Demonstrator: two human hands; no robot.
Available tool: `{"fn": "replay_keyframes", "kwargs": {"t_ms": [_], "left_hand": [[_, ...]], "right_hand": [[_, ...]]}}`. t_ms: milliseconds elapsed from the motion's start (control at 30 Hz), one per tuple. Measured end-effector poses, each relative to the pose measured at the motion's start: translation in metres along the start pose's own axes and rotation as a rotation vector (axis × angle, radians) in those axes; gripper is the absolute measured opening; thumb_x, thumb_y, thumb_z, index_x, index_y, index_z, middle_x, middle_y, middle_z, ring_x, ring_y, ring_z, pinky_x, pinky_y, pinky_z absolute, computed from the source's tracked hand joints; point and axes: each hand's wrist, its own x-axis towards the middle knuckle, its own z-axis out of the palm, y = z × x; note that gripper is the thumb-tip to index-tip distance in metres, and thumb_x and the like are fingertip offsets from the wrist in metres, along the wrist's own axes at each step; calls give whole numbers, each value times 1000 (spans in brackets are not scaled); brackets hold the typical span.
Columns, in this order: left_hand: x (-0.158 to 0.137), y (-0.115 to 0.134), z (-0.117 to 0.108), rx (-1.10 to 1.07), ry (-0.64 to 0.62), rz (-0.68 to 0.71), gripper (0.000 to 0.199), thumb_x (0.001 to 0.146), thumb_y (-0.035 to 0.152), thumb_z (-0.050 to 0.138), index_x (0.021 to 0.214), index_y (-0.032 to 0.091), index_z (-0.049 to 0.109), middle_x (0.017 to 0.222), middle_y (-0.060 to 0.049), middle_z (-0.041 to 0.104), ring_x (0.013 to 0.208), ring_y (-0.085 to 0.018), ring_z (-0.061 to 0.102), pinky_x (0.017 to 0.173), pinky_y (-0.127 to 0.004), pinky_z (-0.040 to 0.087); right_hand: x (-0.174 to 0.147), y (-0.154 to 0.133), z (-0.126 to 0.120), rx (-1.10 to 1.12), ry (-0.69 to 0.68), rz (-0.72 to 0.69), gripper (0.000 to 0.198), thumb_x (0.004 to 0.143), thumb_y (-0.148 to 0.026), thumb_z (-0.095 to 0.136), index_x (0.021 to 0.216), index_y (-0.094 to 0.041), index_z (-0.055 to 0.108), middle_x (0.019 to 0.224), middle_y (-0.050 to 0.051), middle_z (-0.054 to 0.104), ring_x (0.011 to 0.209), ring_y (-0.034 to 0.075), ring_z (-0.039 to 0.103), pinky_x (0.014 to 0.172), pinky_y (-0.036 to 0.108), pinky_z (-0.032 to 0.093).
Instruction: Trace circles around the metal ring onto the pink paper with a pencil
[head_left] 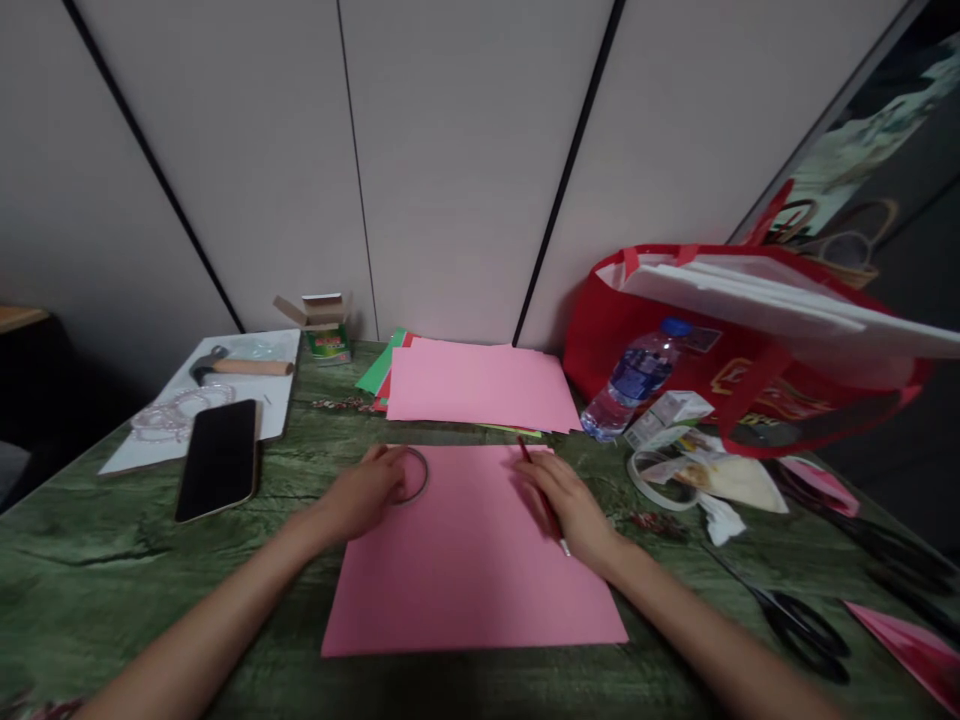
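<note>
One green table (90,560) bears one red bag (600,330) at the far right. One pink sheet (472,590) lies flat in front of the person, just nearer than one pile of paper (480,385). Two hands rest on the sheet: the right hand (559,495), half closed, holds one red pen (553,522); the left hand (375,485) has bent fingers at one ring (427,472), gripping or pressing, I cannot tell. Around them lie one phone (220,460), one bottle (634,385) and one hammer (244,367).
</note>
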Motion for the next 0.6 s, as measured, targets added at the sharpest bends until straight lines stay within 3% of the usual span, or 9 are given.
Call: {"fn": "replay_keyframes", "kwargs": {"t_ms": [67, 167, 367, 433, 600], "left_hand": [[-4, -3, 11, -138, 70, 43, 6, 78, 14, 57, 73, 17, 58, 132, -5, 47, 122, -23, 39, 87, -31, 45], [-7, -4, 22, -217, 203, 48, 9, 74, 11, 60, 69, 17, 55, 137, -5, 42, 124, -24, 36, 96, -35, 40], [-4, 26, 24, -252, 486, -178, 11, 83, 12, 46, 79, 17, 54, 127, -12, 49, 120, -24, 43, 98, -43, 41], [1, 43, 28, -223, 483, -102, 11, 83, 12, 45, 79, 16, 55, 129, -12, 48, 122, -25, 42, 99, -44, 41], [17, 82, 47, -13, 293, 107, 21, 75, 5, 43, 89, 13, 57, 133, -17, 44, 133, -32, 28, 107, -56, 27]], "right_hand": [[-10, 16, -2, -25, 8, 45, 26, 93, -25, 42, 114, -19, 55, 111, 11, 60, 113, 24, 53, 96, 46, 44], [-20, 27, 2, 2, -28, 91, 29, 91, -24, 44, 119, -19, 52, 116, 11, 58, 116, 23, 52, 98, 44, 44], [-23, 25, 9, 26, -40, 150, 30, 91, -20, 41, 120, -19, 50, 117, 12, 55, 115, 22, 53, 100, 44, 42], [-23, 24, 9, 43, -42, 166, 31, 92, -20, 40, 121, -19, 50, 118, 13, 54, 115, 21, 53, 97, 39, 45], [-24, 25, 10, 39, -29, 178, 30, 91, -22, 41, 120, -20, 50, 120, 12, 54, 116, 21, 54, 100, 39, 43]]}}
